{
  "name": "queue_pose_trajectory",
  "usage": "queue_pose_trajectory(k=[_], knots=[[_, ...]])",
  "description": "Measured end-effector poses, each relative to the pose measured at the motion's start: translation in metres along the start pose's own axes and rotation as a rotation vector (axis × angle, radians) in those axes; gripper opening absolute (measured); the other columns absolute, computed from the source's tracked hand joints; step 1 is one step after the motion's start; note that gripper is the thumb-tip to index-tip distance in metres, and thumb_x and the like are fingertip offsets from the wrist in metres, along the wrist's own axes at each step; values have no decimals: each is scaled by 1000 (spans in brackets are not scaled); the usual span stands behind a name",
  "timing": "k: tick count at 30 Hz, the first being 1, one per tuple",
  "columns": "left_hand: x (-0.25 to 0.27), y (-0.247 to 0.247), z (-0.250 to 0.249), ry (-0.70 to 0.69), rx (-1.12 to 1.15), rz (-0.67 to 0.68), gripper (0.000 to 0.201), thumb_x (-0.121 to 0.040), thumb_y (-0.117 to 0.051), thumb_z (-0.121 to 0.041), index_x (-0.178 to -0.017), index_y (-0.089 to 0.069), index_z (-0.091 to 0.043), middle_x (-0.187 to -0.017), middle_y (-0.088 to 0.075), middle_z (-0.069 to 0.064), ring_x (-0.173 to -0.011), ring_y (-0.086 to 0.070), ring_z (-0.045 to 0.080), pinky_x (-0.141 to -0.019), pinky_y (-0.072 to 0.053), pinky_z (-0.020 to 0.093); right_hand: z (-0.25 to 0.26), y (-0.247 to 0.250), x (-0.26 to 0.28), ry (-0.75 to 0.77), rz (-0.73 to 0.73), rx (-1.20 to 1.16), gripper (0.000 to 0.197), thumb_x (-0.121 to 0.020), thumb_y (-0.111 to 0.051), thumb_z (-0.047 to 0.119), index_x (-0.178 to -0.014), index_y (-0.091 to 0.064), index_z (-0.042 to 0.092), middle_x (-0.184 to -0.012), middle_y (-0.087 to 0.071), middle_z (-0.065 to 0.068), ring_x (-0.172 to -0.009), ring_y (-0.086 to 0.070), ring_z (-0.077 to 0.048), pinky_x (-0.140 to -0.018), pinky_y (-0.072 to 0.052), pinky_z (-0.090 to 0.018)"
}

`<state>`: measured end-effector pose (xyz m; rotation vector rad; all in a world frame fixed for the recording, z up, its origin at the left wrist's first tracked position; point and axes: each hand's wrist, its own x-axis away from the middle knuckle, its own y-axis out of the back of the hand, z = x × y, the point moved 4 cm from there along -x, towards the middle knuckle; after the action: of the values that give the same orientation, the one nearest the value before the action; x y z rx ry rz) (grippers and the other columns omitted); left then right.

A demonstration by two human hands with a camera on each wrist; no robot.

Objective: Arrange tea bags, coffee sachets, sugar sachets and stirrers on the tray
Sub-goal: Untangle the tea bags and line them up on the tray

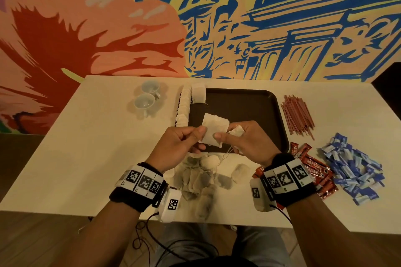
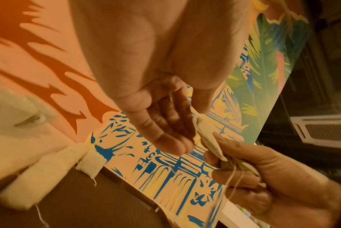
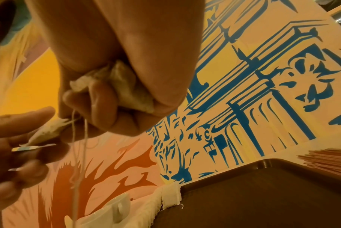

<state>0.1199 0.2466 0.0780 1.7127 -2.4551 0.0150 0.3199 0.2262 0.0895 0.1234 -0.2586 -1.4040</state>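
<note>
Fingers [image 1: 200, 131] of the left hand [image 1: 176, 147] and right hand [image 1: 245, 142] are pinching one tea bag [image 1: 214, 129] over the tray [image 1: 256, 110], near edge. Tea bags are lining only its 9 o'clock rim; stirrers [image 1: 297, 115], coffee sachets [image 1: 312, 167] and sugar sachets [image 1: 351, 165] are waiting at 3 o'clock, most of the tray lying bare.

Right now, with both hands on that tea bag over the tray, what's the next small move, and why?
Probably ease the flat tea bag free of the strings: left hand pinches one edge, right hand the other while clutching a crumpled second bag. Then add it to the row along the tray's left side.
</note>
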Motion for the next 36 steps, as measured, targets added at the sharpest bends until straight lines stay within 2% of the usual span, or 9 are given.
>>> queue_pose_trajectory(k=[5, 7, 10, 14, 20, 24, 27, 32, 36], knots=[[-19, 18, -16, -74, -266, 58, 41, -86, -72, -44, -125, -68, -29, -113, -72, -10, -105, -67, 7, -95, -52, 25, 0, -3, -9, -41, 79, 182, 18, -87, -79, 34, -91, -79, 17, -63, -68, 7, -54, -57, -3, -54, -45, -17], [-28, 16, -26, -80, -382, 175, 38, -85, -77, -40, -121, -69, -30, -111, -72, -14, -104, -66, 4, -94, -52, 24, 2, -5, -15, -37, 102, 254, 20, -87, -79, 38, -89, -79, 18, -69, -71, 4, -57, -60, -4, -57, -46, -19], [-42, 13, -35, -148, -556, 292, 19, -88, -77, -32, -103, -74, -22, -96, -73, -7, -90, -68, 10, -86, -55, 36, 2, -5, -23, -48, 91, 254, 19, -85, -79, 40, -87, -77, 22, -70, -71, 3, -58, -60, -5, -56, -47, -21], [-68, 24, -45, -138, -615, 284, 14, -90, -75, -32, -100, -74, -22, -90, -73, -3, -85, -69, 23, -81, -55, 46, -5, 6, -31, -88, -25, 57, 11, -90, -76, 29, -95, -77, 19, -75, -74, 1, -56, -56, -6, -50, -44, -18], [-137, 59, -62, -129, -744, 157, 22, -91, -72, -32, -106, -72, -16, -101, -70, -8, -90, -64, 7, -84, -51, 28, -19, 29, -37, -195, -169, -28, 8, -94, -71, 26, -99, -75, 21, -89, -76, -4, -56, -55, -6, -48, -42, -17], [-196, 73, -41, -83, -892, 141, 22, -91, -73, -33, -104, -72, -16, -104, -69, -1, -83, -61, 9, -84, -52, 34, -26, 33, -44, -229, -200, -84, 10, -95, -69, 23, -100, -76, 18, -88, -75, -7, -54, -53, -8, -46, -40, -19], [-231, 73, -12, -16, -1010, 189, 21, -93, -70, -31, -107, -72, -16, -103, -69, 2, -83, -61, 13, -80, -49, 32, -33, 33, -49, -251, -191, -88, 12, -96, -69, 26, -101, -75, 17, -88, -76, -6, -54, -54, -9, -46, -41, -18], [-270, 61, 33, 59, -1091, 289, 23, -95, -66, -25, -114, -73, -14, -105, -69, 2, -91, -62, 18, -81, -43, 26, -47, 34, -62, -299, -172, -85, 12, -96, -68, 27, -103, -75, 19, -88, -76, -4, -54, -54, -7, -47, -41, -18], [-295, 51, 55, 81, -1129, 321, 26, -95, -66, -25, -117, -72, -14, -121, -69, 4, -109, -62, 21, -86, -41, 25, -55, 37, -79, -339, -145, -76, 12, -94, -70, 29, -102, -75, 22, -89, -76, 0, -55, -55, -6, -49, -43, -17]])
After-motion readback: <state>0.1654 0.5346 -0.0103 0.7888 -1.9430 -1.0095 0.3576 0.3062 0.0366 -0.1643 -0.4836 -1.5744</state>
